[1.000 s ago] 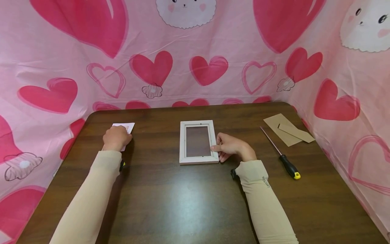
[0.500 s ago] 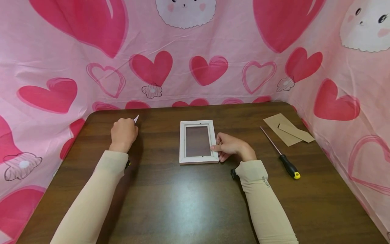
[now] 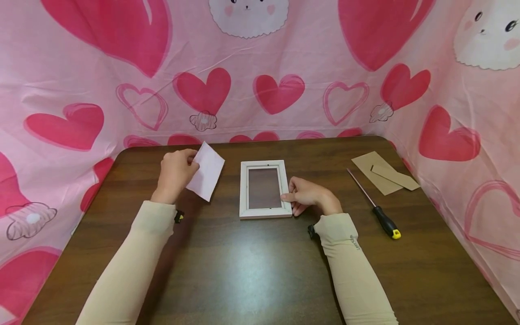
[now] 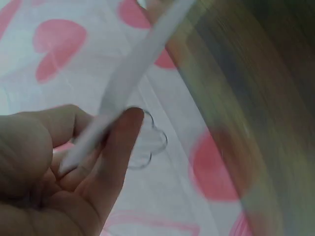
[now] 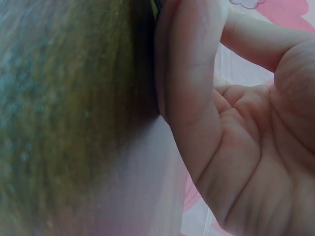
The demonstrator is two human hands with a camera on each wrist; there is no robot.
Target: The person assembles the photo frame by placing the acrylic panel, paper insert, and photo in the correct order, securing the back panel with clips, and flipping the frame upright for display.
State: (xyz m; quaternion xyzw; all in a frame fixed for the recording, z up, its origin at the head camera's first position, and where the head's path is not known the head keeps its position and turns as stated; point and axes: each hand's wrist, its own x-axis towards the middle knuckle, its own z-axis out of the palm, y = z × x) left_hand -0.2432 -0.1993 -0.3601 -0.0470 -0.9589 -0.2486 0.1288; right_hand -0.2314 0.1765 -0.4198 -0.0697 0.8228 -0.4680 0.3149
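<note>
My left hand point(image 3: 175, 175) pinches a small white sheet of paper point(image 3: 208, 174) by its left edge and holds it tilted above the table. In the left wrist view the paper point(image 4: 133, 64) appears nearly edge-on between thumb and fingers, blurred. At the table's middle lies a white picture frame point(image 3: 243, 189) with an open back and a clear pane. My right hand point(image 3: 310, 195) grips its right side, the thumb on top of the border and the fingers along the outer edge. The right wrist view shows the curled fingers point(image 5: 192, 88) close to the tabletop; the frame is hidden there.
A screwdriver point(image 3: 382, 219) with a black and yellow handle lies right of my right hand. Beyond it, a brown backing board point(image 3: 371, 164) lies under a narrower brown stand piece point(image 3: 400, 178). A pink heart-print cloth point(image 3: 239, 104) rises behind the wooden table point(image 3: 227, 271).
My left hand has lifted the paper off the table at the left and carried it rightward toward the frame, turning its white face into view. The right hand and frame have stayed put.
</note>
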